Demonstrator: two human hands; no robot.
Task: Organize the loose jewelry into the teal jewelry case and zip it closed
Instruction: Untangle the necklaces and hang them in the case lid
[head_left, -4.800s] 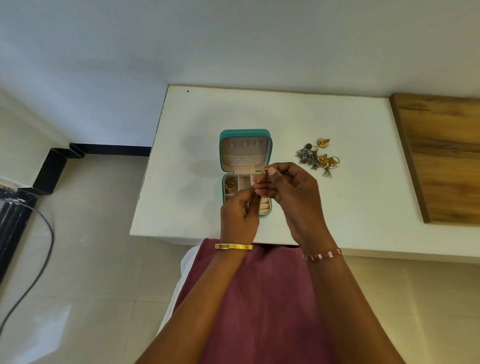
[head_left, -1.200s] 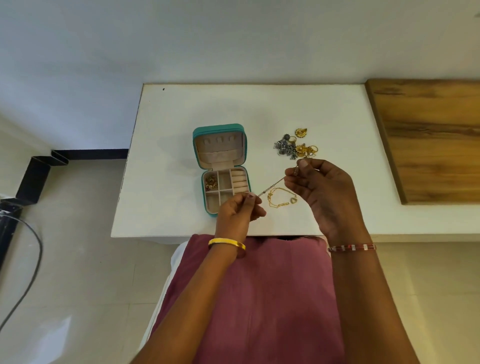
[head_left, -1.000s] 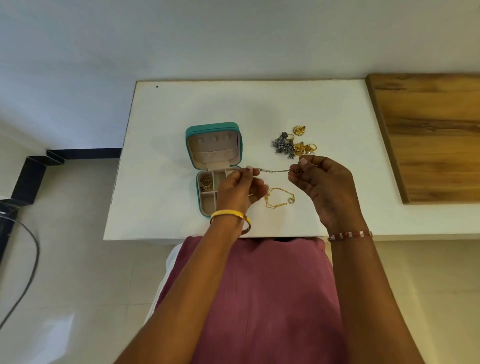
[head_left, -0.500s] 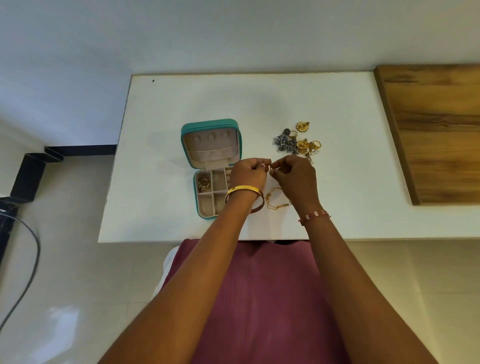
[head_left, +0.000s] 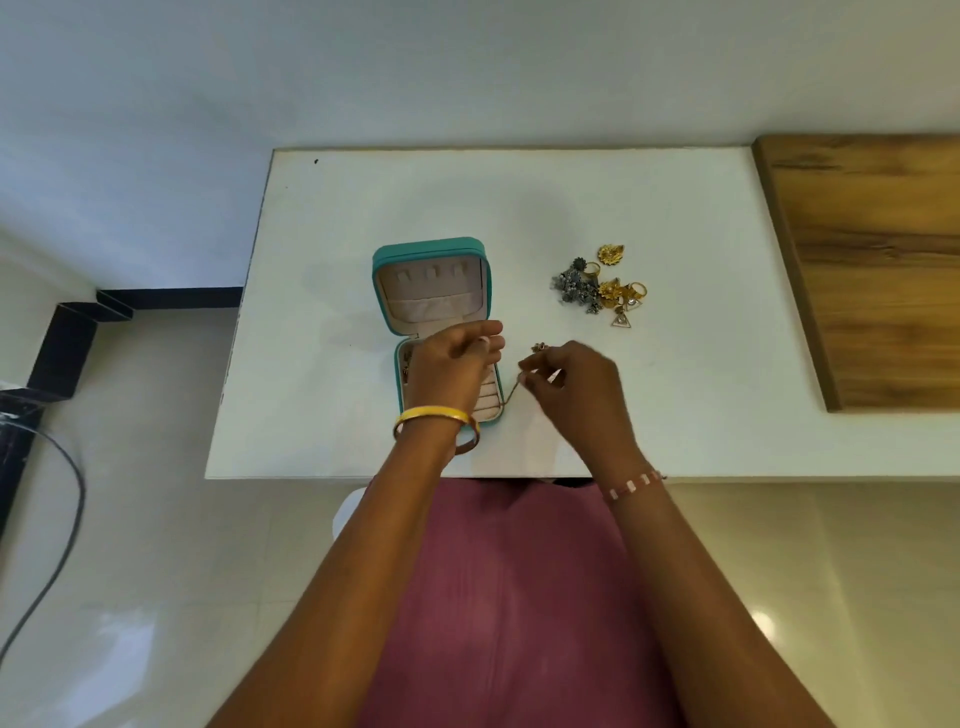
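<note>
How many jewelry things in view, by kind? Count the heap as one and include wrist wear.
Teal zip jewelry case, open: 1
Heap of loose gold and dark-silver pieces, too tangled to split: 1
Thin gold chain, pinched by right hand: 1
Wrist wear, yellow gold bangle and pink-and-white beaded bracelet: 2
Total: 5
</note>
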